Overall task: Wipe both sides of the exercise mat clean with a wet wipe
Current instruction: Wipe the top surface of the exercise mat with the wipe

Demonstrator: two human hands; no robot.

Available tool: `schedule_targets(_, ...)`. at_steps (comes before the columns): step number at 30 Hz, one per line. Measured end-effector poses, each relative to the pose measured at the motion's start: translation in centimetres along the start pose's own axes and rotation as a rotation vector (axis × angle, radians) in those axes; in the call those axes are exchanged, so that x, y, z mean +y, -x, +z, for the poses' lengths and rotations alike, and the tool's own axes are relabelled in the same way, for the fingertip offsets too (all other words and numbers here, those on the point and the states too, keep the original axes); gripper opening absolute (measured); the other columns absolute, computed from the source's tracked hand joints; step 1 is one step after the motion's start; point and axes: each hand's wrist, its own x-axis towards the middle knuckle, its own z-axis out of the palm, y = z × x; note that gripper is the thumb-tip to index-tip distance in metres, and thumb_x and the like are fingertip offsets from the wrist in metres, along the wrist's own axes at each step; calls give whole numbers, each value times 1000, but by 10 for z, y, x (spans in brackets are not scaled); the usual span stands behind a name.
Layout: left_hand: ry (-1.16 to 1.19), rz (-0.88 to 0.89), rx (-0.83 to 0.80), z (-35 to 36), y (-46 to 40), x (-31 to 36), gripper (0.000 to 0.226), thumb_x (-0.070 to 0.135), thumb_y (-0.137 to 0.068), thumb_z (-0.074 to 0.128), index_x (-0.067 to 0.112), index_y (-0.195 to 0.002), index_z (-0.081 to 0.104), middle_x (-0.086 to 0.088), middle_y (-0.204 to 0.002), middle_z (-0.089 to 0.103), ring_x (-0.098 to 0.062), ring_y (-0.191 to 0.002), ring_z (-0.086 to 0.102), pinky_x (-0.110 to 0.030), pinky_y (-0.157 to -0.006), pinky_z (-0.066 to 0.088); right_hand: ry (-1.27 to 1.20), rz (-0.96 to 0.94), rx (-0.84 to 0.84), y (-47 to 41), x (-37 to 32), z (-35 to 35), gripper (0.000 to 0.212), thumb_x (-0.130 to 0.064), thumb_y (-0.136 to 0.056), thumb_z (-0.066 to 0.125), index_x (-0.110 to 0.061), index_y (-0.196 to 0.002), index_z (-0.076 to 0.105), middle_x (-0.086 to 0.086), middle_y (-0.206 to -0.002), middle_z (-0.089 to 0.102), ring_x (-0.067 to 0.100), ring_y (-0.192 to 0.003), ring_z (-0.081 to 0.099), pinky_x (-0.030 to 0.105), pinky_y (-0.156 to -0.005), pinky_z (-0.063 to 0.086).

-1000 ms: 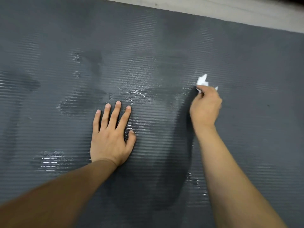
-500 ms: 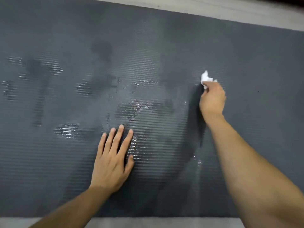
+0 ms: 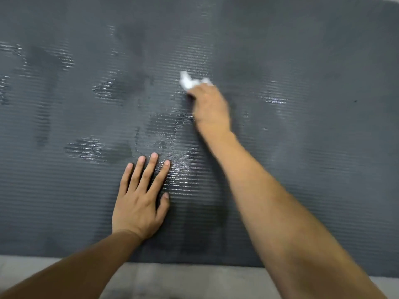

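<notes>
A dark grey ribbed exercise mat (image 3: 313, 169) lies flat and fills nearly the whole view, with shiny wet patches across its left and middle. My right hand (image 3: 210, 106) is stretched forward over the mat's middle, blurred, and grips a crumpled white wet wipe (image 3: 190, 82) pressed against the surface; only the wipe's upper end shows past the fingers. My left hand (image 3: 140, 201) lies flat on the mat nearer to me, fingers straight and spread, palm down.
A strip of pale grey floor (image 3: 194, 279) runs along the mat's near edge at the bottom of the view. A small dark speck (image 3: 355, 101) sits on the mat's dry right part.
My right hand with the wipe has swept leftward across the mat. The view has tilted down, so the mat's near edge and floor show more. My left hand has stayed planted.
</notes>
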Motion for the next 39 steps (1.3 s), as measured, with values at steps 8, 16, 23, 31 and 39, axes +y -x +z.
schedule_targets(8,-26,-9,22,0,-1,3,68,38,-96,38,17,-161,32,-11,-170,21,-34,-158,18,-61,-124,20,79,635,326,44,114,-71,35,2,-79,50,-9,-100,75,17,-96,70,39,-88,63,35,-80,40)
schedule_targets(16,-28,9,3,4,0,-4,66,38,-97,39,8,-156,40,-18,-167,26,-38,-157,18,-62,-124,18,-145,-33,-245,38,-94,14,57,-14,-86,21,-11,-112,71,4,-112,67,26,-118,54,33,-100,41)
schedule_targets(23,1,3,-40,-5,-4,-2,69,40,-95,39,18,-161,33,-9,-171,20,-34,-158,17,-62,-123,21,136,558,262,85,115,-91,37,2,-79,51,-8,-108,71,11,-107,68,35,-95,60,33,-91,42)
schedule_targets(31,-22,15,-45,0,-1,-8,69,40,-95,39,14,-159,36,-15,-168,28,-35,-156,22,-58,-125,18,-135,319,54,51,-71,4,29,5,-77,62,-8,-100,75,10,-105,70,32,-104,61,32,-94,41)
schedule_targets(39,58,28,11,-1,0,-4,68,39,-96,39,20,-161,34,-10,-169,26,-34,-156,23,-56,-126,17,95,187,73,89,5,-34,55,6,-83,53,-22,-129,63,2,-113,68,27,-110,58,36,-102,44)
